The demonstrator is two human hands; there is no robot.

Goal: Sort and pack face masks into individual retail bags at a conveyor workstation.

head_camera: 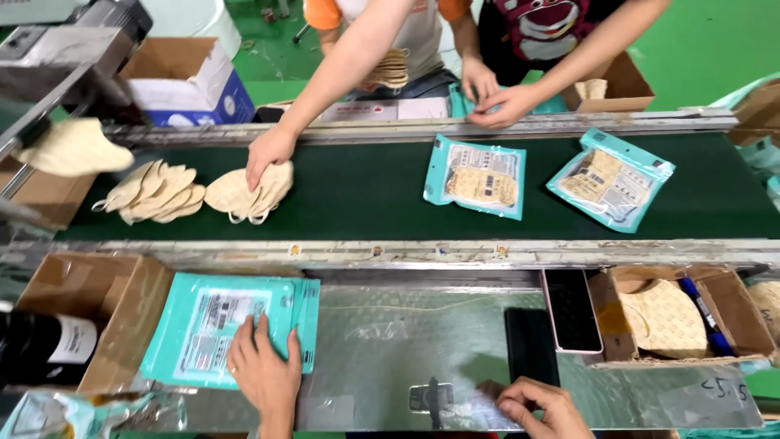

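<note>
My left hand (pixel 264 370) lies flat, fingers spread, on the right edge of a stack of teal pouches (pixel 207 325) on the steel table. At the table's near edge my right hand (pixel 543 406) has curled fingers touching the surface, just below a black phone (pixel 530 345); I see nothing held in it. On the dark green conveyor belt (pixel 366 183) lie two fanned piles of beige masks (pixel 158 191) (pixel 244 193). A co-worker's hand (pixel 270 152) presses on the right pile. Two filled teal pouches (pixel 476 176) (pixel 611 179) lie farther right on the belt.
Across the belt, two people stand; one holds a mask bundle (pixel 392 69), another's hands (pixel 496 102) meet at the far rail. A second phone (pixel 571 309) lies beside a cardboard box of masks (pixel 662 317). A cardboard box (pixel 106 309) and a dark bottle (pixel 45 345) are at left.
</note>
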